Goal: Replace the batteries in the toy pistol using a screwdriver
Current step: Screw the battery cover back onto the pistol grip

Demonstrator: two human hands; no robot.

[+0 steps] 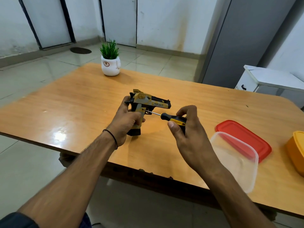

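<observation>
Left hand (126, 119) wrapped round grip of toy pistol (148, 102); pistol upright mid-table (82, 112), barrel pointing right. Right hand (185, 129) pinches screwdriver (172, 119) handle between thumb and curled fingers, tip on grip side. Forearms cross near table edge. Clear tub (236, 160) just beside right wrist, red lid (243, 137) behind it, yellow tub (297, 150) at right edge. Potted plant (110, 63) near far edge, well apart.

tan-black toy pistol (148, 102) upright, black-yellow screwdriver (172, 119) tip at grip
</observation>
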